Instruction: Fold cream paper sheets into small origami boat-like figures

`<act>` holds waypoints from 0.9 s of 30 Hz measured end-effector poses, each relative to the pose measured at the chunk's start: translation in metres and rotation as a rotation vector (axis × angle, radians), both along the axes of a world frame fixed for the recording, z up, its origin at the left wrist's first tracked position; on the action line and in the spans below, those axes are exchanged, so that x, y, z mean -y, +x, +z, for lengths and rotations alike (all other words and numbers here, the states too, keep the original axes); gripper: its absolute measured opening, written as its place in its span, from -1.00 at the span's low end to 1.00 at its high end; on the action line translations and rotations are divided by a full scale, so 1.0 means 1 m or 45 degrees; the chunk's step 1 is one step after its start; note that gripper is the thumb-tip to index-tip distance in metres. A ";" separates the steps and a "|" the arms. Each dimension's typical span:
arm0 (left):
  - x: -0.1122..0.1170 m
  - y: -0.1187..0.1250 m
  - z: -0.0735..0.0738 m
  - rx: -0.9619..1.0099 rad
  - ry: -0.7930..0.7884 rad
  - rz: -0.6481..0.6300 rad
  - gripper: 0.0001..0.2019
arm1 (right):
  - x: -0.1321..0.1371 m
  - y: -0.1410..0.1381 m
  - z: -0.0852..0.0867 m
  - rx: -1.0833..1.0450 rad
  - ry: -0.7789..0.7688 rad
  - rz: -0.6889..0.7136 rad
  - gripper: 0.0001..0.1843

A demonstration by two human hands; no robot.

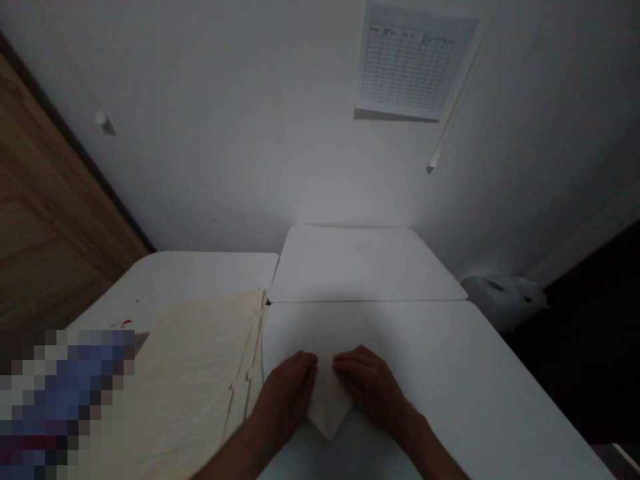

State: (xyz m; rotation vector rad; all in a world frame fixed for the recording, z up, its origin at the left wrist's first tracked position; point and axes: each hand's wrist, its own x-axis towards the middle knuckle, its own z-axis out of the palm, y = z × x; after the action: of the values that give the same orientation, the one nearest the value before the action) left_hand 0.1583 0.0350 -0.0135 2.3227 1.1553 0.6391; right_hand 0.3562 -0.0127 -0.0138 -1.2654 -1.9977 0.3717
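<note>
the left hand [285, 393] and the right hand [367, 381] lie open and flat, the fingers pressing both sides of a folded white sheet [327, 400], which points toward the person on a white table [440, 373], just beside manila folders [190, 380].

A folded cloth [327, 400] lies on a table [440, 360], a left hand [286, 393] against its left side and a right hand [373, 387] against its right. Left of the cloth, a stack of file folders [195, 380] rests on a second table [200, 277]. Behind the cloth, a third table [360, 267] stands against a wall [225, 133], where a gridded chart [407, 60] hangs. A wooden door [50, 187] stands farther left, a rounded object [503, 300] farther right.
</note>
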 end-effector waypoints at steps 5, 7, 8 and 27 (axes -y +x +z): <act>0.000 -0.002 -0.005 -0.206 0.335 -0.092 -0.82 | 0.000 -0.001 -0.005 0.145 0.025 0.008 -0.81; 0.000 -0.003 -0.003 -0.178 0.374 -0.172 -0.80 | 0.000 -0.001 -0.005 0.188 0.036 0.014 -0.81; 0.000 -0.004 -0.002 -0.154 0.373 -0.211 -0.79 | 0.000 -0.001 -0.005 0.202 0.041 0.017 -0.81; 0.019 -0.013 0.021 -0.180 0.201 -0.538 -0.78 | 0.001 0.000 -0.005 0.164 -0.005 -0.001 -0.80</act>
State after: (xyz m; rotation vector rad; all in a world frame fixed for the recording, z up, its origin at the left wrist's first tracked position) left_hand 0.1457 0.0159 0.0072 2.6695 0.6500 0.4275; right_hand 0.3562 -0.0136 -0.0191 -1.3222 -2.1045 0.3003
